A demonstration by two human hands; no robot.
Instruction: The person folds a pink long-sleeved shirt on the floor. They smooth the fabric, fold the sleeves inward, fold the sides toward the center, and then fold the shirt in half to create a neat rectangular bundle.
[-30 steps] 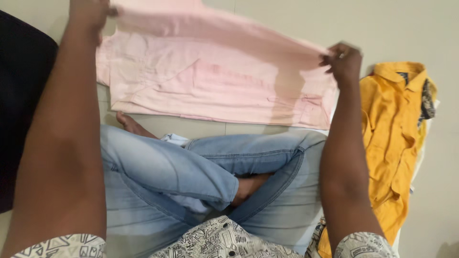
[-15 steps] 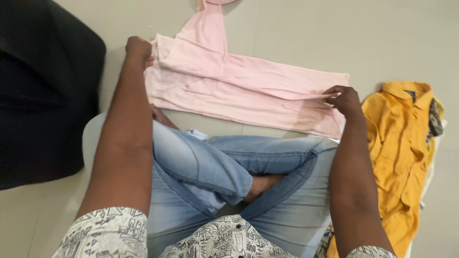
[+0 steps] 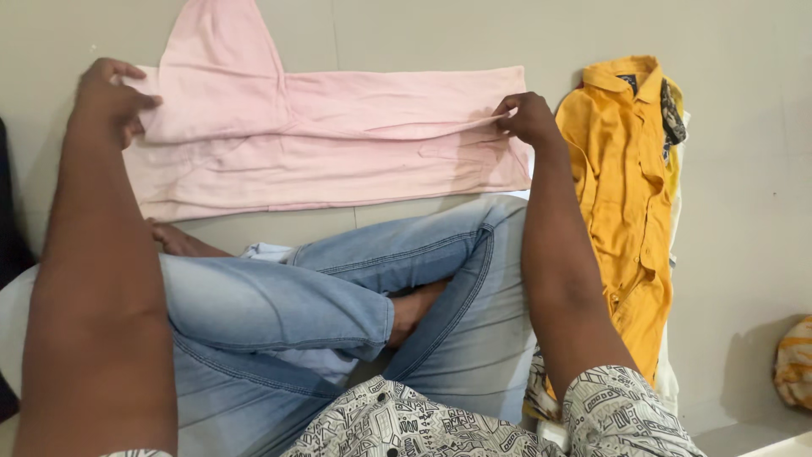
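Pink shirt (image 3: 338, 135): soft matt cloth. Yellow shirt (image 3: 622, 195): matt, crinkled. Floor (image 3: 744, 169): smooth tile.

Pink garment (image 3: 338, 140) sleeve cut off by top edge. Dark object (image 3: 10, 245) at left edge mostly out of frame. Striped cloth (image 3: 795, 362) clipped at right edge. Items under yellow shirt (image 3: 622, 195) largely hidden.

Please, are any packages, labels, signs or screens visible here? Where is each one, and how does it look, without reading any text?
Neck label: inside the collar of the yellow shirt lying on the floor at the right; a small dark rectangle, its print too small to make out.
No packages, signs or screens show. No label is visible on the pink garment that both hands hold.
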